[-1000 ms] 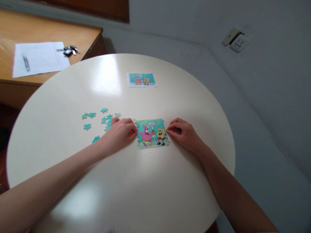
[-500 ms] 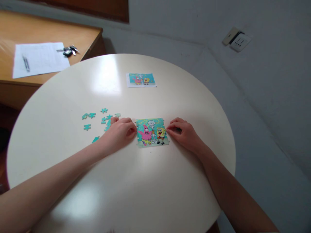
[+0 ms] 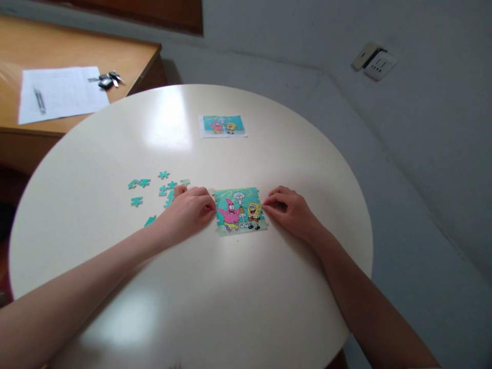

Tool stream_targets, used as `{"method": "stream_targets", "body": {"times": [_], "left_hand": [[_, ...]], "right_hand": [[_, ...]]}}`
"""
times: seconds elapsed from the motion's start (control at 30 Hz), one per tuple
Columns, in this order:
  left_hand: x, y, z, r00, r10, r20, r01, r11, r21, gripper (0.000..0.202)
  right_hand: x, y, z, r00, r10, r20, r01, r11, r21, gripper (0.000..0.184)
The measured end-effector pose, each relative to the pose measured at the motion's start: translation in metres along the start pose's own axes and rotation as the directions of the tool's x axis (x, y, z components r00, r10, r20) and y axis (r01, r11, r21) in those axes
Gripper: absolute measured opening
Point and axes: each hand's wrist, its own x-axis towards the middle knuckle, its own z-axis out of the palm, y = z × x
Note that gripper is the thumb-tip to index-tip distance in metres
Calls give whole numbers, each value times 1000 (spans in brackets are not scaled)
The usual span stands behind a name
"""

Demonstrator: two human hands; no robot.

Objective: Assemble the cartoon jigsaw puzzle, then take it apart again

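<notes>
A small cartoon jigsaw puzzle (image 3: 240,209), mostly put together, lies flat on the round cream table (image 3: 192,307). My left hand (image 3: 187,211) rests curled on the table, its fingertips pinched against the puzzle's left edge. Against the right edge, my right hand (image 3: 291,210) is curled too, fingertips pressed together there. Several loose teal puzzle pieces (image 3: 158,189) lie scattered just left of my left hand. A small reference picture (image 3: 223,125) of the same cartoon lies farther back on the table.
A wooden desk (image 3: 77,46) stands at the back left, carrying a sheet of paper (image 3: 61,92) with a pen (image 3: 38,99) and a bunch of keys (image 3: 106,80). Grey floor and a wall with a socket plate (image 3: 374,62) lie to the right.
</notes>
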Motion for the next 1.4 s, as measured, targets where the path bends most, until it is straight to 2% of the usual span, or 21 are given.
{"method": "stream_targets", "body": {"times": [0.17, 0.37, 0.43, 0.53, 0.77, 0.93, 1.1, 1.4], "left_hand": [[0, 1, -1, 1000, -16, 20, 15, 1000, 15, 24], [-1, -7, -9, 1000, -13, -28, 14, 1000, 19, 23], [0, -13, -15, 998, -27, -61, 29, 999, 27, 22], [1, -20, -28, 993, -73, -88, 79, 995, 64, 24], [-1, -25, -60, 968, -213, -133, 235, 955, 179, 31], [-1, -37, -73, 928, -330, -173, 358, 917, 173, 30], [0, -44, -79, 907, -388, -161, 413, 896, 166, 30], [2, -42, -75, 895, -418, -154, 440, 886, 149, 30]], "right_hand": [[0, 2, -5, 1000, 3, -14, -2, 1000, 9, 7], [-1, 16, -33, 983, 37, -182, -33, 999, 28, 8], [-3, 21, -42, 984, 70, -164, -67, 998, 21, 10], [-5, 27, -49, 990, 122, -66, -122, 993, 7, 13], [-6, 31, -43, 988, 141, 66, -147, 985, 95, 24], [-5, 32, -37, 981, 177, 82, -186, 975, 125, 19], [-4, 33, -36, 981, 180, 74, -188, 976, 115, 16], [-4, 27, -34, 975, 221, 29, -223, 969, 106, 17]]}}
